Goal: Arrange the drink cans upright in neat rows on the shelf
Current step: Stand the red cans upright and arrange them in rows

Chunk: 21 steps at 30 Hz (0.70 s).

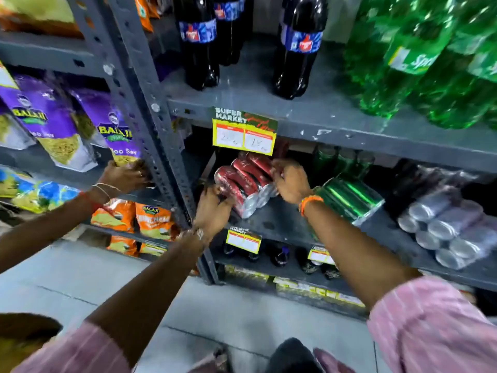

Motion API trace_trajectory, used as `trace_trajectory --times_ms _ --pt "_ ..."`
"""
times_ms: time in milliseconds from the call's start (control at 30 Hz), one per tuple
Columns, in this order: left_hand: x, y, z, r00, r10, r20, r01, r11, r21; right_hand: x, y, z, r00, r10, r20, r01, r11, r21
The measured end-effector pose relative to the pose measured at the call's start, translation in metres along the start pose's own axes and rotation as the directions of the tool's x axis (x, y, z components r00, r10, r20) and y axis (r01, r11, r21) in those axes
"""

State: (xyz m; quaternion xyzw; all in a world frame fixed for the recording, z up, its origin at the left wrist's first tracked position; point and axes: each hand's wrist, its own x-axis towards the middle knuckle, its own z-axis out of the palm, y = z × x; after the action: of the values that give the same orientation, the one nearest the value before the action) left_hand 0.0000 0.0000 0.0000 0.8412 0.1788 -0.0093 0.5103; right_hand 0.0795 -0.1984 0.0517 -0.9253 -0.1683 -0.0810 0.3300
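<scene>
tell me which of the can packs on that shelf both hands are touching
The red can pack, leftmost on the shelf: left hand at its near end, right hand on its far side. The green and silver packs sit untouched.

Grey metal shelf (279, 224) bears red (242, 184), green (349, 196), silver can packs (446, 227).

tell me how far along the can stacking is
Early. Nothing stands in rows yet. In hand: left hand and right hand are both on the red can pack, which lies on its side. Left: the green can pack and silver can pack also lie sideways.
</scene>
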Motion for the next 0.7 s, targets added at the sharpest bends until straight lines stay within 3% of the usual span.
trace_trajectory --times_ms 67,167,300,400,467,533,600,700 --pt "0.015 0.008 0.006 0.991 -0.128 0.041 0.134 0.964 -0.23 0.034 0.034 0.025 0.986 0.143 0.088 -0.141 0.99 -0.027" --pt "0.032 0.02 0.016 0.959 -0.262 0.103 0.281 0.862 -0.422 0.072 0.069 0.055 0.866 0.38 0.325 -0.349 0.925 -0.151" --pt "0.04 0.032 0.023 0.926 -0.338 0.165 0.368 0.726 -0.581 0.073 0.014 0.026 0.853 0.332 0.402 -0.297 0.943 -0.148" --pt "0.041 0.039 0.027 0.912 -0.374 0.171 0.393 0.671 -0.628 0.089 0.028 0.035 0.811 0.312 0.494 -0.309 0.947 -0.09" --pt "0.043 0.04 0.029 0.911 -0.379 0.163 0.394 0.68 -0.619 0.108 0.079 0.065 0.785 0.363 0.503 -0.444 0.895 0.047" --pt "0.045 0.04 0.026 0.913 -0.38 0.148 0.394 0.728 -0.56 0.111 0.1 0.077 0.711 0.384 0.589 -0.562 0.813 0.149" --pt "0.045 0.039 0.019 0.912 -0.379 0.156 0.404 0.768 -0.497 0.091 0.062 0.052 0.676 0.435 0.596 -0.635 0.754 0.17" --pt "0.045 0.039 0.009 0.923 -0.344 0.175 0.385 0.8 -0.461 0.067 0.028 0.033 0.692 0.458 0.558 -0.662 0.71 0.239"
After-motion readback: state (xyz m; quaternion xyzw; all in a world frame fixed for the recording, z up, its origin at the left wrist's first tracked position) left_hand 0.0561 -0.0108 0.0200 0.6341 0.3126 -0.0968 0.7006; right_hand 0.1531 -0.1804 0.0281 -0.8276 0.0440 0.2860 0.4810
